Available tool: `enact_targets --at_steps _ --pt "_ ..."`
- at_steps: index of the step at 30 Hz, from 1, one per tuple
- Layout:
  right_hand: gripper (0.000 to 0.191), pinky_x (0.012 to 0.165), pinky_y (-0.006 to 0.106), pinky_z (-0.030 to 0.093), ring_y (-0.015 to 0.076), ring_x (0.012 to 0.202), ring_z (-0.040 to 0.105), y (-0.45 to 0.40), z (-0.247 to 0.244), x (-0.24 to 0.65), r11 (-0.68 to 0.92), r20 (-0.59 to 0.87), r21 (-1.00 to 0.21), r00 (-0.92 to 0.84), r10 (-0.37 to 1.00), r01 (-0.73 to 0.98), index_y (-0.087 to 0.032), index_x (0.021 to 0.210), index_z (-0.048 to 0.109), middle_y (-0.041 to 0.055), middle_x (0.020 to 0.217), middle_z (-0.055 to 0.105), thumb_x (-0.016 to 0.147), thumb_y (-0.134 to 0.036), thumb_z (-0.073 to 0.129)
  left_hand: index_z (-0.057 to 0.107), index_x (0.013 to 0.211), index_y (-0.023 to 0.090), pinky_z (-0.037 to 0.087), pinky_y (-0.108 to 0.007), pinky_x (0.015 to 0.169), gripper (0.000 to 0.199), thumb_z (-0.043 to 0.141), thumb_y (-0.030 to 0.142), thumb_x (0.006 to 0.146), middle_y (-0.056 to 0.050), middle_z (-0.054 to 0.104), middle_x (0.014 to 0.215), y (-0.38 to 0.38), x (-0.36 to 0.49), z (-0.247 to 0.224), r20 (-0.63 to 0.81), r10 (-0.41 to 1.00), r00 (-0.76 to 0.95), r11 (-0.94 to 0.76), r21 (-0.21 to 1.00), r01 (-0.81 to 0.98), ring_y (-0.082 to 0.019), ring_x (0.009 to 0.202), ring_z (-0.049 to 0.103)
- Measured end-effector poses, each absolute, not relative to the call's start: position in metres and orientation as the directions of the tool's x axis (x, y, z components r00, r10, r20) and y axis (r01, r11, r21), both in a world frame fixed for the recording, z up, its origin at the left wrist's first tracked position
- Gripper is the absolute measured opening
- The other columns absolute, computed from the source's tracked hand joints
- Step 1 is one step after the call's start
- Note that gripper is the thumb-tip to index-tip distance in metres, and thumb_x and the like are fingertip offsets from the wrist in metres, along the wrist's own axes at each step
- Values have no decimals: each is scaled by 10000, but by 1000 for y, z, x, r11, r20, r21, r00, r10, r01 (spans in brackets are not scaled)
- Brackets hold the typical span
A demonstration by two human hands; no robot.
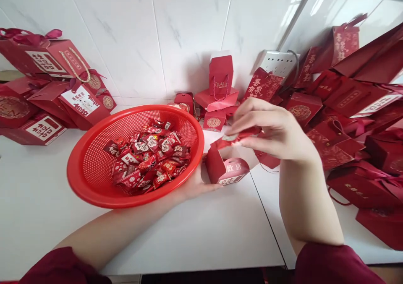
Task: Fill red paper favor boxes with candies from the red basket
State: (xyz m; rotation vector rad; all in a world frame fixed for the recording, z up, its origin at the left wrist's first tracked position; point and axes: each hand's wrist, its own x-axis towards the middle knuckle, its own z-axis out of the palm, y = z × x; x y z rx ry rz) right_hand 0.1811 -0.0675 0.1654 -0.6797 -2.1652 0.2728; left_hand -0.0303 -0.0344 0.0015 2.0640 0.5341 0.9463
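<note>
My left hand (197, 183) reaches under the rim of a red plastic colander (91, 191) and grips the side of a small red gift box (217, 165). The box stands open at the top, and Chinese characters are printed on its front. Some of my left fingers are hidden behind it. Right above the opening, my right hand (267, 126) is closed in a pinch on red wrapped candy (231, 137); how many pieces it holds I cannot tell. Inside the colander lies a heap of red wrapped candies (149, 156).
Red gift boxes (47, 87) are stacked at the left, and many more boxes (343, 99) crowd the right side. A few small boxes (220, 80) stand against the tiled wall. Behind them leans a white power strip (278, 63). Everything rests on a white table (189, 242).
</note>
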Motion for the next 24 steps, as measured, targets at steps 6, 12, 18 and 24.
enact_targets --at_steps 6,12,18,24 --pt "129 670 294 536 145 779 596 -75 150 226 801 706 -496 -381 597 335 -291 924 794 21 873 581 798 -267 791 431 1408 367 508 -615 1059 792 825 225 737 -72 564 1400 -32 -29 4 360 613 703 -537 843 37 -370 1281 562" --pt "148 751 281 545 142 882 618 -75 156 236 765 578 -510 -501 644 394 -256 986 781 34 950 607 871 -204 704 339 1408 355 493 -605 1071 952 891 295 635 -92 498 1440 -33 -35 -18 300 685 664 -453 889 65 -380 1295 550" --pt "194 773 289 555 168 885 659 -86 165 241 747 568 -517 -486 664 418 -275 1072 771 42 992 677 896 -285 689 316 1465 310 361 -586 1195 962 875 261 683 -124 384 1508 -40 -35 -23 493 537 684 -600 794 -102 -339 1456 361" --pt "239 798 298 553 186 951 681 -94 169 242 726 553 -494 -471 687 478 -282 1138 754 48 1068 727 925 -263 648 318 1464 300 429 -572 1152 993 899 291 659 -148 385 1500 -40 -34 -23 451 565 691 -547 832 -95 -356 1443 381"
